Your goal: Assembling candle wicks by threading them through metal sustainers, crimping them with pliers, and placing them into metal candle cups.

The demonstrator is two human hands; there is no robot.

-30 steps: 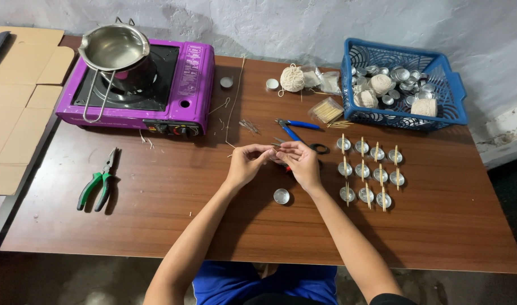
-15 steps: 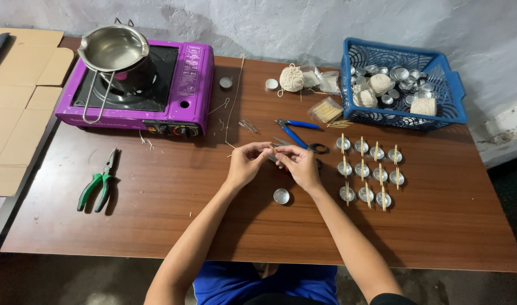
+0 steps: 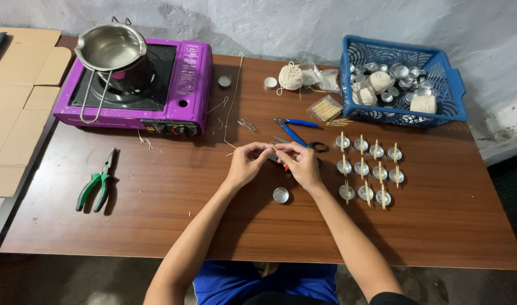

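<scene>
Both hands meet above the middle of the brown table (image 3: 439, 226), fingertips pinched together on something thin and small: the left hand (image 3: 246, 164) and the right hand (image 3: 300, 164) each close narrowly on it where they touch, and it looks like a short bit of wick or stick, though it is too small to say which. A sliver of red shows under the right hand. Just below the hands a single small metal cup (image 3: 280, 195) sits alone on the wood, apart from both wrists. To the right of the right hand stand three rows of the same cups (image 3: 368, 168), each with a thin stick laid across it. Just beyond the hands lie blue-handled pliers (image 3: 292, 130) and a pair of scissors (image 3: 312, 146). Farther back a ball of string (image 3: 290, 76) rests near a blue basket (image 3: 456, 104) full of metal cups and more string. On the far left corner is a purple stove (image 3: 190, 85) with a steel pot (image 3: 111, 48) on it, and green-handled pliers (image 3: 97, 183) lie well apart near the left edge.
</scene>
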